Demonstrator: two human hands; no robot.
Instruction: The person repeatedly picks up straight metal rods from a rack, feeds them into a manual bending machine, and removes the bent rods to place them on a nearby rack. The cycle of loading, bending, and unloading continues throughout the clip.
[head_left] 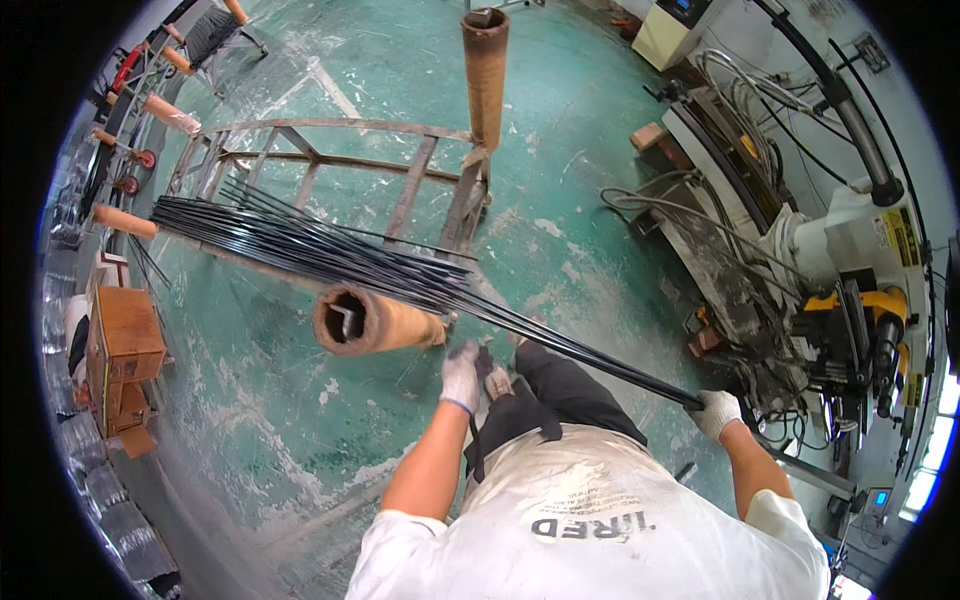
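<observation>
Right white-gloved hand (718,414): fingers clamped round ends of long thin black rods (560,345), bundle reaching back over rusty metal frame (411,190). Left white-gloved hand (462,374) near thigh, finger state unclear. Best keep ends bunched, sag supported.

Head-worn fisheye, facing down, shirt (600,560) close, floor (560,110) beyond
</observation>
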